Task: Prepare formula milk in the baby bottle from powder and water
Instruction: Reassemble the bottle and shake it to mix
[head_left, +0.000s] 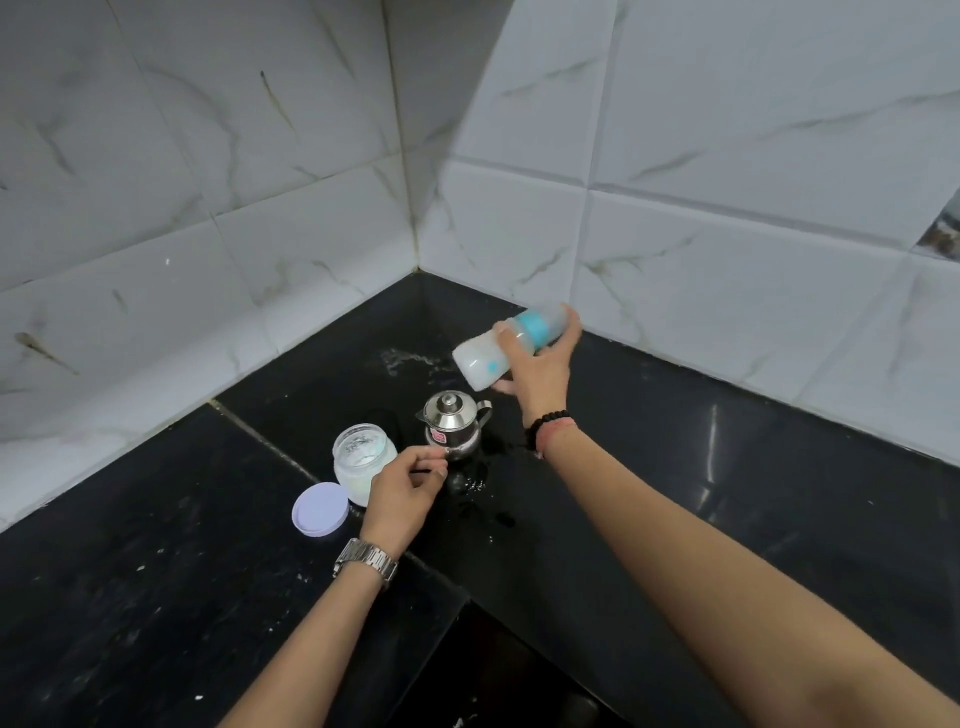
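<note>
My right hand (540, 358) grips a baby bottle (480, 361) above the counter. The bottle is tilted almost on its side, its base to the lower left and its blue collar and clear cap to the upper right; white milk fills it, and it looks blurred. My left hand (405, 488) hovers low over the counter with fingers curled, pinching something thin and dark that I cannot make out. Just left of that hand stands an open glass jar (358, 457) of white powder. A small steel kettle (453, 423) with its lid on stands behind my left hand.
The jar's lilac lid (320, 508) lies flat on the black counter (727, 493), left of my left wrist. Drops of liquid and powder specks lie around the kettle. White marble tile walls (727, 182) meet in a corner behind. The counter's inner edge drops off near the bottom centre.
</note>
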